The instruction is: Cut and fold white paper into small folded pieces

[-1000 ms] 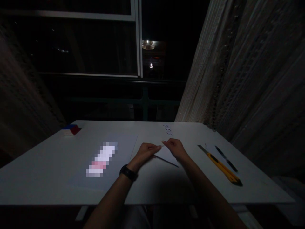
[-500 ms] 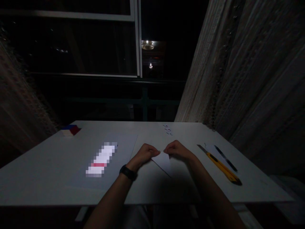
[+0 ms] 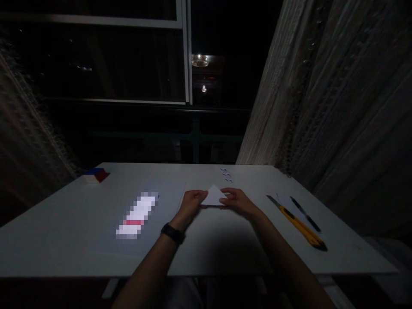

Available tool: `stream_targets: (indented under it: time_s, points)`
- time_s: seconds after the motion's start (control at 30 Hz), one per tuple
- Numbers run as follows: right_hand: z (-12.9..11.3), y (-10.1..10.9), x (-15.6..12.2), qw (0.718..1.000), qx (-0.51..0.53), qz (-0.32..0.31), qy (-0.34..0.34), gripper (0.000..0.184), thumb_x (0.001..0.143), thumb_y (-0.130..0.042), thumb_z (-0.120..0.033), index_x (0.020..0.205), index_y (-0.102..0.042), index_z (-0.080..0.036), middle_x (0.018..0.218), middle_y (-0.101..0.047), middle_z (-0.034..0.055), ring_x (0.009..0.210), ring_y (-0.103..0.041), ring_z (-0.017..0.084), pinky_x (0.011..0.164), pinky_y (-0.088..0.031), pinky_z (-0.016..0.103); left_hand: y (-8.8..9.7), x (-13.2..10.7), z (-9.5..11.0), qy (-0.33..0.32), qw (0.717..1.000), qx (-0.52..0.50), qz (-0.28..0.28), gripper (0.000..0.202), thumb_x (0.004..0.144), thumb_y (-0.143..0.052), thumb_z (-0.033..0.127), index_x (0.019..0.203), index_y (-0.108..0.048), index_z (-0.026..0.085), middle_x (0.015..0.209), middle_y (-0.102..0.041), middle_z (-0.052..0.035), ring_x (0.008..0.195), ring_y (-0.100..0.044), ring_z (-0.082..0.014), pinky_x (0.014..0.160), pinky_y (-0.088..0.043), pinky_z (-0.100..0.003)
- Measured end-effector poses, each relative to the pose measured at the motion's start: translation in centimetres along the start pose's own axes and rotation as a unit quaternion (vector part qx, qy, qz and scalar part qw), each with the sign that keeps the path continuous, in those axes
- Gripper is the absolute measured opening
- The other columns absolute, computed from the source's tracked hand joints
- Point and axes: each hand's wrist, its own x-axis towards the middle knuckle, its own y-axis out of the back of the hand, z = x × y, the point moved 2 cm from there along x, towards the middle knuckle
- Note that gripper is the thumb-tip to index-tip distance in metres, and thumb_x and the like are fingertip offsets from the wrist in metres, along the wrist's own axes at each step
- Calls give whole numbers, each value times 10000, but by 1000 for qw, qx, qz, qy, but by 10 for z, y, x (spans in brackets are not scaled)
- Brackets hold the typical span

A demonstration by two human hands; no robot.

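The left hand (image 3: 190, 206) and right hand (image 3: 240, 201) pinch the 2 lower corners of a folded white paper triangle (image 3: 213, 195), its tip pointing away from the person, just above the white table (image 3: 64, 240) near its middle. A black wristwatch (image 3: 173, 233) sits on the left wrist. To the right lie a yellow utility knife (image 3: 299, 225) and a dark pen (image 3: 305, 213), side by side. 3 tiny paper scraps (image 3: 227, 174) lie beyond the triangle. A red and blue cube (image 3: 95, 175) rests at the far left corner.

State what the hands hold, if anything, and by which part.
A white paper triangle, pinched by the left hand at its left corner and the right hand at its right corner.
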Motion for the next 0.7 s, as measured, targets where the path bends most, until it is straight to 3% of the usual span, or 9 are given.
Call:
stream_targets:
  time_s: [0.13,0.23,0.5,0.7]
  points:
    - [1,0,0,999,49,-5,1,644,564,-757,-265,1151,-508,-175,773,-673,47,629,-638,169,613,-507,315,4,1,-1,-13,998,-24,55,368,618,-696,373,853,-666,90,768,-655,-94,653,-593,-168,518,-489,-250]
    - [-2,3,-1,998,64,-4,18,638,544,-756,-214,1139,-527,-193,842,-676,58,682,-649,185,628,-516,318,6,2,-1,-17,996,-46,81,350,638,-677,347,889,-662,103,832,-658,-100,681,-601,-169,495,-491,-232]
    - [2,2,3,997,60,39,14,514,556,-759,-260,1033,-596,-163,812,-673,61,664,-656,185,587,-526,291,7,3,-2,-21,994,-52,90,323,642,-668,327,878,-674,107,858,-661,-104,714,-612,-181,505,-502,-231]
    - [4,0,7,994,44,97,18,468,601,-733,-372,981,-560,-160,641,-660,27,560,-645,172,503,-509,261,3,3,-1,-27,998,-23,58,348,674,-661,350,907,-659,91,852,-669,-105,638,-624,-164,476,-483,-220]
